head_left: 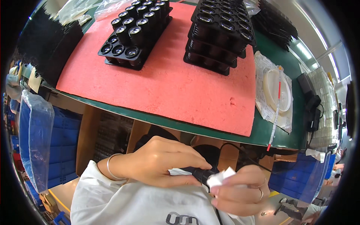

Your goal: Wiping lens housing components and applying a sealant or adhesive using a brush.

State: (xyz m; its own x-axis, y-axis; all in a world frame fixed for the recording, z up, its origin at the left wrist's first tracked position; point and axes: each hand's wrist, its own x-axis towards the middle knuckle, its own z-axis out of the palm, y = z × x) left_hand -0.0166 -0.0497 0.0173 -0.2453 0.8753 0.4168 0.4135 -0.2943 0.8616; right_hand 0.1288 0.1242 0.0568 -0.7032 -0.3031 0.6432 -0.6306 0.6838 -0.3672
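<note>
In front of my white shirt, my left hand (157, 161) is closed around a dark cylindrical lens barrel (201, 174), gripped between thumb and fingers. My right hand (242, 191) pinches a folded white wipe (222, 177) right beside the barrel's end; whether the two touch is hard to tell. Beyond the hands, on a pink foam mat (161, 93), a black tray (123, 63) carries several upright black lens barrels (135, 34) with shiny glass tops. Its nearest pockets hold no tall barrels. Further right stands a stack of black trays (210, 63) with round glass-topped parts in the uppermost one.
The mat covers much of a green table (157, 119), whose front edge lies beyond my hands. At right are a round whitish dish (285, 92) and a thin red-and-white stick (275, 116). Dark stacked sheets (52, 48) stand at left. Blue bins (63, 138) flank me below.
</note>
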